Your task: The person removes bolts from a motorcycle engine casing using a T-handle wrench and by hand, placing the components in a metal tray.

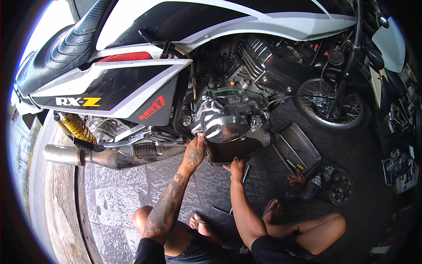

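A motorcycle's silver engine side cover (216, 115) is in the middle of the head view. My left hand (194, 152) reaches up to the cover's lower left edge, its fingertips pressed together there; whatever they pinch is hidden. Below the cover sits a dark, shallow drain pan (231, 154), which has a pale right side. My right hand (237, 169) is closed at the pan's near edge, with one finger sticking out to the left. The exhaust pipe (127, 159) runs left of my left hand.
Right of the engine, a grey tray (303, 145) holds long tools. A round metal part (340, 188) lies beyond it. Thin tools (246, 173) rest on the tiled floor (132, 189) near my right forearm. The front wheel (332, 105) stands at right, with more parts (400, 169) past it.
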The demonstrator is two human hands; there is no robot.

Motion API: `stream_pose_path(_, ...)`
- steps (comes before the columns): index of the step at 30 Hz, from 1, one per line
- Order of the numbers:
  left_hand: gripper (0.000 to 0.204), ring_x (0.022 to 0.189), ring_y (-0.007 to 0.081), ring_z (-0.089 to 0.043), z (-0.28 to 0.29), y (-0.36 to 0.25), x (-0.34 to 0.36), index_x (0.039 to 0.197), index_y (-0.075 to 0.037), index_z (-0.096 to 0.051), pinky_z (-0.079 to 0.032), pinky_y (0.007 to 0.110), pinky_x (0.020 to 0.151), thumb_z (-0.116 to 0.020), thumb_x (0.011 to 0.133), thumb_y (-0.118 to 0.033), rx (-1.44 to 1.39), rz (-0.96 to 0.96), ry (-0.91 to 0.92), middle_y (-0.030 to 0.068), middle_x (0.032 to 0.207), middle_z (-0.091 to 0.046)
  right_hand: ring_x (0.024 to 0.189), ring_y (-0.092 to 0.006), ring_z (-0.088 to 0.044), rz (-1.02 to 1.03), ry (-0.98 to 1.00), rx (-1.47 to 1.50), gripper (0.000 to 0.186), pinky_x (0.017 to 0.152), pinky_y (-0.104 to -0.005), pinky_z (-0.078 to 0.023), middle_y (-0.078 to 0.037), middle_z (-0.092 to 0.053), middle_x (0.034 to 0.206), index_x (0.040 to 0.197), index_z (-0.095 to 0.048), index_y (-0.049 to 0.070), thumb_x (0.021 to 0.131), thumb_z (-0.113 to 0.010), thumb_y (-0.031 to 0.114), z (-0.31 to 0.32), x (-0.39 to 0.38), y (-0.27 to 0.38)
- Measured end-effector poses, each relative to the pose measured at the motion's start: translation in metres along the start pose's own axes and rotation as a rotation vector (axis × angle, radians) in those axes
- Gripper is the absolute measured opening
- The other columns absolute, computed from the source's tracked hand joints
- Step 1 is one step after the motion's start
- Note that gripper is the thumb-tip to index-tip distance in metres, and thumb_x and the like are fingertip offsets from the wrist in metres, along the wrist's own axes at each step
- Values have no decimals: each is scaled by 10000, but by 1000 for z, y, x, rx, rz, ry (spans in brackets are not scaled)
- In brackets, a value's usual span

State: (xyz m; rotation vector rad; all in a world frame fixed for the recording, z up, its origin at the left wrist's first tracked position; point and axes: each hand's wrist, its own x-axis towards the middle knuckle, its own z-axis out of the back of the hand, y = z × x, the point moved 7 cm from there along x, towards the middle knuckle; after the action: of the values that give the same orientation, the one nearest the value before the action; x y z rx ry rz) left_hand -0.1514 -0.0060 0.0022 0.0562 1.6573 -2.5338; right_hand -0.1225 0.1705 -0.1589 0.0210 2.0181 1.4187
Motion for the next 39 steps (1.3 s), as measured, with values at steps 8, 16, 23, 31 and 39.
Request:
stream_pose_path(8, 428, 552, 96, -433, -3, 4, -2, 771, -74, -497, -343, 253, 512, -337, 949, -429, -163, 98, 27, -3, 617, -437, 915, -317, -606, 8, 16, -31, 446, 612, -359, -615, -219, -403, 1284, 1298, -268, -110, 903, -375, 68, 2, 4, -5)
stream_pose_path(16, 380, 588, 168, -476, 3, 0, 0, 872, -5, -520, -387, 320, 553, -342, 941, -334, 96, -168, -24, 68, 660, -495, 927, -323, -604, 29, 28, -41, 471, 602, -360, -614, -224, -368, 1321, 1313, -239, -110, 890, -367, 56, -3, -4, -1)
stream_pose_path(23, 123, 712, 295, -558, -1, -1, 1, 912, -17, -464, -438, 367, 632, -460, 798, 29, 162, -102, 28, 152, 780, -533, 947, -330, -597, 33, 29, -26, 471, 600, -365, -613, -223, -361, 1330, 1323, -241, -89, 895, -360, 72, 0, 4, -7)
stream_pose_path(31, 135, 740, 321, -561, -1, 0, 2, 917, -17, -466, -440, 376, 646, -468, 790, 28, 180, -138, 22, 161, 799, -541, 814, -385, -643, -2, 18, -41, 464, 587, -330, -609, -222, -368, 1329, 1325, -243, -80, 910, -346, 99, 2, 11, -18)
stream_pose_path(39, 113, 696, 305, -558, 0, 3, 3, 895, -15, -470, -438, 372, 600, -460, 790, 26, 140, -120, 22, 159, 779, -539, 942, -364, -605, 25, 26, -30, 513, 599, -345, -613, -226, -326, 1365, 1361, -173, -68, 905, -348, 89, 0, 6, -13)
